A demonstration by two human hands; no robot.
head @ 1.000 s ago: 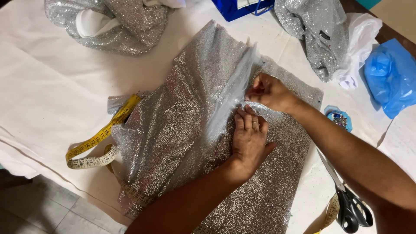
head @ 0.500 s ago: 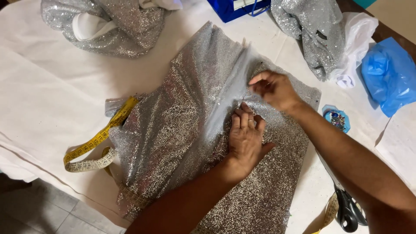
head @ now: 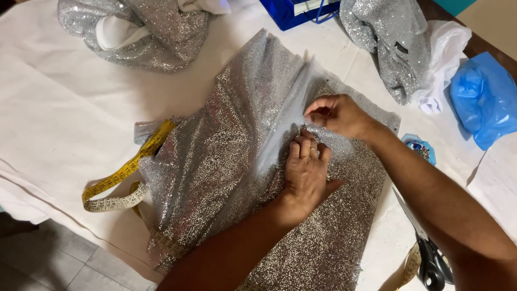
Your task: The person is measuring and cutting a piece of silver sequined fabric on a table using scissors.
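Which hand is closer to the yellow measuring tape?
The left. The left hand lies flat on the silver glitter fabric, to the right of the yellow measuring tape. The right hand is farther right and higher, pinching the fabric's pale strip.
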